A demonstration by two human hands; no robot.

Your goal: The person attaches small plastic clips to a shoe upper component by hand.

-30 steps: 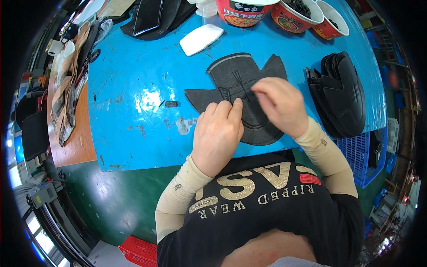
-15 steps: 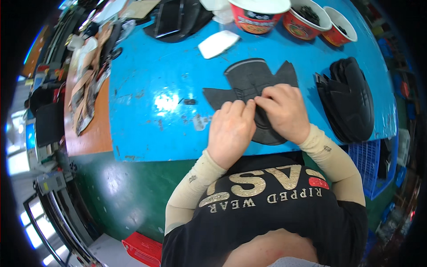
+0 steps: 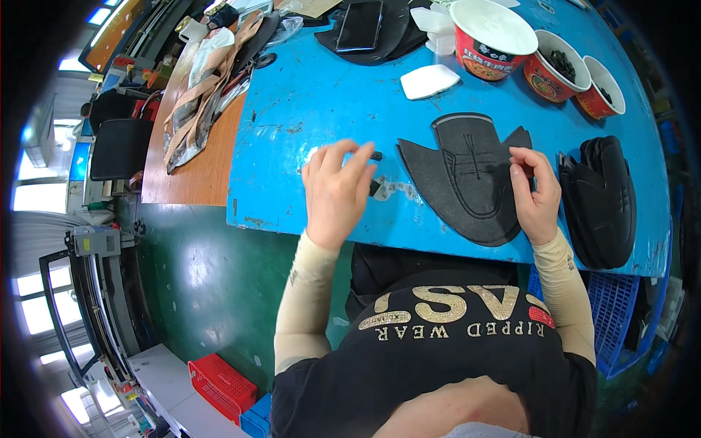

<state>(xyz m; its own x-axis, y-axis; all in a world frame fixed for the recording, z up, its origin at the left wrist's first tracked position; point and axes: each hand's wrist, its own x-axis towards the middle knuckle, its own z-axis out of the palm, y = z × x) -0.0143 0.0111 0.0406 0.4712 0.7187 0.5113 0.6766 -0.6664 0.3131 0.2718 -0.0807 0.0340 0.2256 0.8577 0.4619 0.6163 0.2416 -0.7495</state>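
On a blue worktable (image 3: 292, 120), a flared black panel (image 3: 467, 186) lies between two hands: left hand (image 3: 336, 193), fingers bent, beside small black pieces (image 3: 377, 155); right hand (image 3: 539, 198), fingers curled, at the panel's right edge. Whether either grips anything is unclear.

The bench (image 3: 274, 190) has a glossy blue top, scuffed in patches. On it are a flat grey piece (image 3: 471, 186) near the front edge, with a white pad (image 3: 429, 81) beyond it and a stack of black pieces (image 3: 599, 204) to its right, three red bowls (image 3: 548, 80), black sheets (image 3: 401, 36) and small black bits (image 3: 376, 156).
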